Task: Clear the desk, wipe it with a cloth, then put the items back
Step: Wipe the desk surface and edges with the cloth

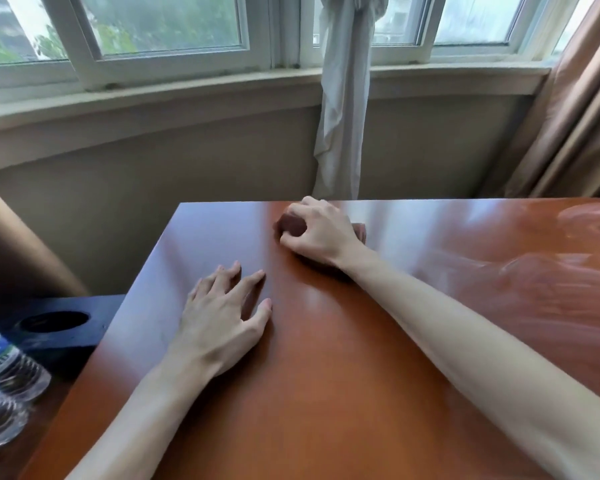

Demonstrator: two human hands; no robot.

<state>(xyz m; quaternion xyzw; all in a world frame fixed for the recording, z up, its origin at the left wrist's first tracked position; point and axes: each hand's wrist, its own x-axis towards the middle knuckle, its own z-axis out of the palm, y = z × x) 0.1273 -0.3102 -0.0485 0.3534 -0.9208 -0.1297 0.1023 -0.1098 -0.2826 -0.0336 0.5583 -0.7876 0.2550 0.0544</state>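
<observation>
Two hands are on the desk [326, 375], and only one of them holds anything. The right hand [321, 233] is curled round a dark brown cloth [293, 226] near the desk's far edge, fingers bunched over the wad so that only its ends poke out either side of the knuckles. The left hand [222, 320] lies flat with fingers spread, nearer the person and closer to the desk's left edge, gripping nothing and pressing down as a brace.

This looks like the wiping step, with the top already bare. To do it well I'd keep the cloth flat under the palm instead of balled up, so more of it meets the wood, and work in overlapping passes from the far edge back toward the body. The far left corner of the desk looks easy to miss. The bracing hand will need lifting so its patch gets wiped too.

The wood is glossy reddish brown and throws back window light in streaks, which should make smears easy to spot. Left of the desk, lower down, stand clear plastic bottles [4, 382] beside a black stand [70, 327] with a round hole. Beyond the desk's far edge hangs a tied pale curtain [343, 109] under a window [160, 26]; a tan drape [575, 126] falls beyond the desk's right side.
</observation>
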